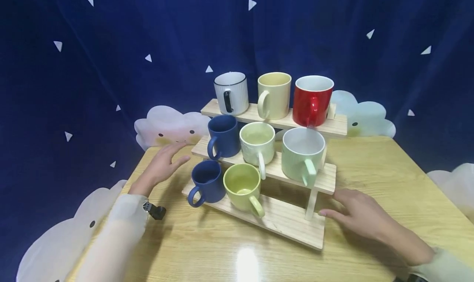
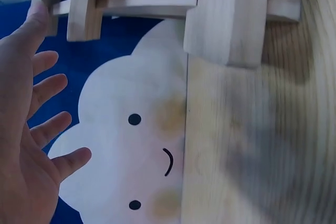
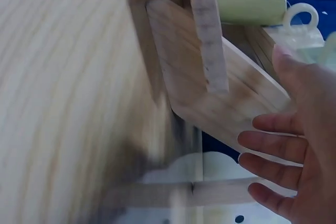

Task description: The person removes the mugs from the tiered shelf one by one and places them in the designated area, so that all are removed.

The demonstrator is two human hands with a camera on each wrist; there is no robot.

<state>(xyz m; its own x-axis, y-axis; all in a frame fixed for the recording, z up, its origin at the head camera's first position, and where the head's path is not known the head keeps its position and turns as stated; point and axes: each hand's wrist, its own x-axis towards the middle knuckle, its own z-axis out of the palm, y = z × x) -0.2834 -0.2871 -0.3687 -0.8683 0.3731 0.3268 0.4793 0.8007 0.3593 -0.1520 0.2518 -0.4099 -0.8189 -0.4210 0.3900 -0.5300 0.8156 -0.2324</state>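
A three-tier wooden rack stands at an angle on the table, bearing several mugs. My left hand is beside the rack's left end, its fingers spread and apart from the wood in the left wrist view. At the other end, my right hand has its fingers extended close to the lower and middle shelves, holding nothing. On the bottom shelf sit a blue mug and a yellow-green mug. Another blue mug, a cream mug and a mint mug occupy the middle shelf.
The top shelf carries a white ribbed mug, a pale yellow mug and a red mug. A dark blue curtain with white triangles hangs behind the wooden table. Cloud shapes show at the table's edges.
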